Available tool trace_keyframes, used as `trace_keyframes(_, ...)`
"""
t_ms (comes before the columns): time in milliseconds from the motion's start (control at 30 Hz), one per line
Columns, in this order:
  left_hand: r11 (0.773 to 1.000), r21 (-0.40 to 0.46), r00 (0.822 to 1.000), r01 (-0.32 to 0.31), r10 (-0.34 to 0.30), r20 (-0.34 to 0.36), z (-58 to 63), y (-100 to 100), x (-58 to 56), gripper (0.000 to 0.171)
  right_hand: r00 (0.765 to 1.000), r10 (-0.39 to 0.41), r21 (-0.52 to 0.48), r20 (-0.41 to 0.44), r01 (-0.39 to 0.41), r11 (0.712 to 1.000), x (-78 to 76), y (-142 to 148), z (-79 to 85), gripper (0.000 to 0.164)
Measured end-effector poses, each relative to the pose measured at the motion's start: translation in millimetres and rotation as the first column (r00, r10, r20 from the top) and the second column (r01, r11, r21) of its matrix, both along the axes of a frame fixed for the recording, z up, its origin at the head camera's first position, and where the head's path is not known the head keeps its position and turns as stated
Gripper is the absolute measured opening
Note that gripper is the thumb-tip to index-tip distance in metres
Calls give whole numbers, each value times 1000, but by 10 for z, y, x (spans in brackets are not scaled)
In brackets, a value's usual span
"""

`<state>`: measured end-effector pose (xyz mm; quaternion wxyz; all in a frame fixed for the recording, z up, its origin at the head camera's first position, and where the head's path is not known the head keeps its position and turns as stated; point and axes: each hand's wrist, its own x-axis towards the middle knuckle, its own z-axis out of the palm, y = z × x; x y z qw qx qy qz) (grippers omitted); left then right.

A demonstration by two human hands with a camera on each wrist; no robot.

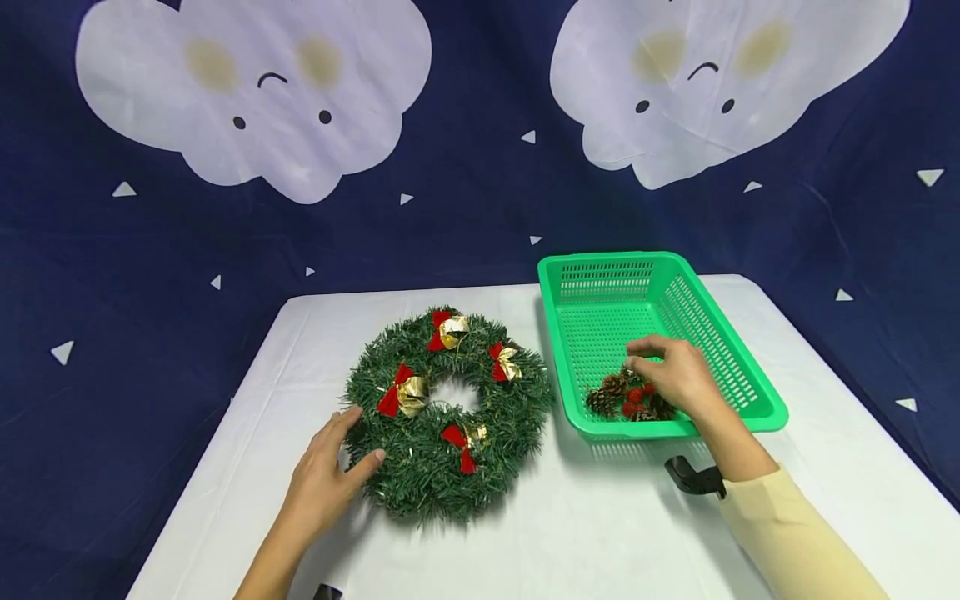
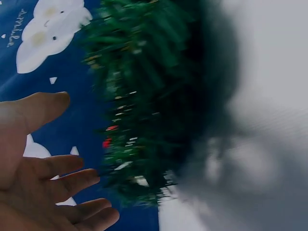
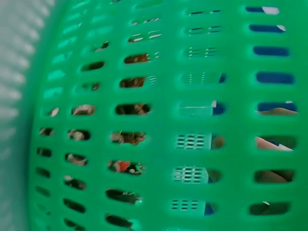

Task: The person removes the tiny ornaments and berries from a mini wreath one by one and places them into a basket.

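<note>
A green wreath [image 1: 442, 492] with several red and gold bows [image 1: 405, 392] lies on the white table. At its left edge is my left hand [image 1: 326, 471], with fingers spread and thumb apart; in the left wrist view this hand [image 2: 53, 183] is beside the blurred wreath [image 2: 139, 86]. Over the front part of a green basket [image 1: 622, 429], my right hand [image 1: 675, 371] bends its fingers above pine cones [image 1: 602, 402] and red berries [image 1: 633, 404]. Whether its fingertips pinch a pine cone is unclear. Through slots in the basket wall [image 3: 163, 96], the right wrist view shows fragments of these.
The white tablecloth [image 1: 592, 533] covers the table. Behind it hangs a dark blue cloth [image 1: 480, 208] with white clouds and triangles. A black wrist mount [image 1: 693, 479] sticks out beside my right wrist, close to the basket's front wall.
</note>
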<state>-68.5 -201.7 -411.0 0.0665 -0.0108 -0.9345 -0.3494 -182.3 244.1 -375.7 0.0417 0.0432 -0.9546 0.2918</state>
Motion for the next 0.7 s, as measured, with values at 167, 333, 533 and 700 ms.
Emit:
trace_keyframes(167,1000,-12,992,-12,11,-129,122,-19,-21,63,999,-20,-69,-50,16,997,74,-43,65,35)
trace_keyframes(333,1000,-18,977,-15,11,-212,202,-2,-79,63,996,-16,-114,-88,6,993,185,-138,175,37)
trace_keyframes(533,999,-43,965,-26,14,-260,272,52,-144,65,987,-17,-117,-159,-2,993,306,-255,269,37)
trace_keyframes(700,998,-61,956,-36,16,-291,317,88,-149,64,963,2,-90,-271,-27,996,407,-352,288,32)
